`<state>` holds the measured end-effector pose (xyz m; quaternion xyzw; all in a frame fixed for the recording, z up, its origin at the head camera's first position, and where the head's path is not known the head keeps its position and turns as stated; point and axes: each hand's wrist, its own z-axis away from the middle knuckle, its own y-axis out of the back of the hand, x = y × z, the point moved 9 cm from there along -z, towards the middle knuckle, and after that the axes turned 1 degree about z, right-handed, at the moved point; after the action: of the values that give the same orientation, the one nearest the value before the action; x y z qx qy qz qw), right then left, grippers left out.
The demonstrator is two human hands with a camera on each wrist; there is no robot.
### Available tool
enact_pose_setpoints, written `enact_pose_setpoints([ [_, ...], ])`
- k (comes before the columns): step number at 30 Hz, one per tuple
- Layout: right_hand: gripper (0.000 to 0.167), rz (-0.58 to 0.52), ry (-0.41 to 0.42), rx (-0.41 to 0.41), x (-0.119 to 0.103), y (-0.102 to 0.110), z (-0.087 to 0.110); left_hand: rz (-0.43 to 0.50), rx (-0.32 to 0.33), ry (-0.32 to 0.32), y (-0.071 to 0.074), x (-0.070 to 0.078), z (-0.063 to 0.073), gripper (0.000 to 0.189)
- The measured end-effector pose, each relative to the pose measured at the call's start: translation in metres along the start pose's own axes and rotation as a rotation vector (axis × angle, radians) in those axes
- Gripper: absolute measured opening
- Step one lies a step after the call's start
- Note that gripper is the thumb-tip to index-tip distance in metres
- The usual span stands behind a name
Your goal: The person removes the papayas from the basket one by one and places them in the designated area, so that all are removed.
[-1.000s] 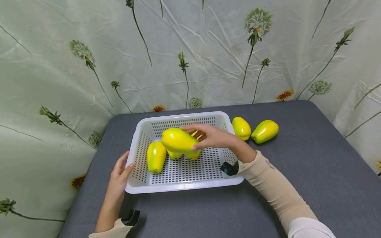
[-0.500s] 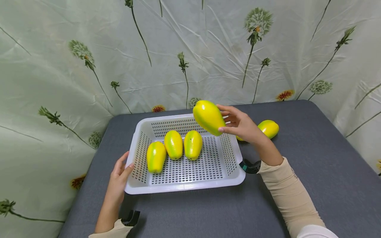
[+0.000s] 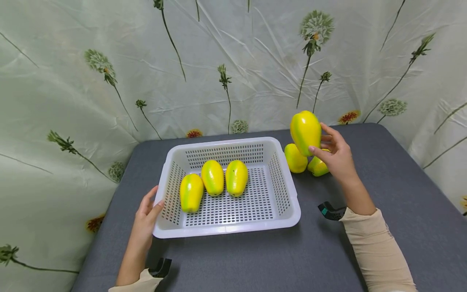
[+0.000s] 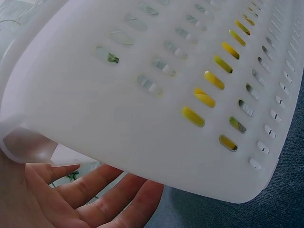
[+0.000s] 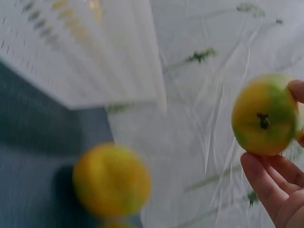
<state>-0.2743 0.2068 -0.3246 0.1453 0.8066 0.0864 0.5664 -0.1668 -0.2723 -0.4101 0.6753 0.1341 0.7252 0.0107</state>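
My right hand [image 3: 339, 158] holds a yellow-green papaya [image 3: 305, 130] by its narrow end, raised above the table to the right of the basket. In the right wrist view, the dark stem mark shows on the held papaya [image 5: 262, 107], with fingertips and thumb against its side. Just below it, two more papayas lie on the table: one [image 3: 294, 160] beside the basket and one [image 3: 318, 167] partly covered by my hand. The white slotted basket [image 3: 226, 229] contains three papayas [image 3: 213, 178]. My left hand [image 3: 146, 215] grips the basket's left rim, thumb over the edge.
A dark grey cloth covers the table [image 3: 233, 263], and its back edge runs behind the basket. Behind it hangs a pale curtain [image 3: 255, 61] printed with dandelions. Each wrist carries a small black device [image 3: 331, 211].
My right hand has lifted the papaya out from over the basket and carried it rightward, above the two papayas on the table. My left hand and the basket have stayed put.
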Motion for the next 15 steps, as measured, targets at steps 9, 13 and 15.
enact_pose_setpoints([
  [9, 0.066, 0.175, -0.183, 0.200, 0.048, 0.057, 0.019, -0.005, 0.005, 0.011, 0.001, -0.002, 0.000, 0.051],
  [13, 0.067, 0.204, -0.270, 0.229, 0.070, 0.076, 0.029, -0.008, 0.009, 0.014, 0.001, -0.002, 0.000, 0.051],
  [15, 0.068, 0.226, -0.321, 0.244, 0.081, 0.084, 0.034, -0.010, 0.012, 0.012, 0.001, -0.002, 0.000, 0.050],
])
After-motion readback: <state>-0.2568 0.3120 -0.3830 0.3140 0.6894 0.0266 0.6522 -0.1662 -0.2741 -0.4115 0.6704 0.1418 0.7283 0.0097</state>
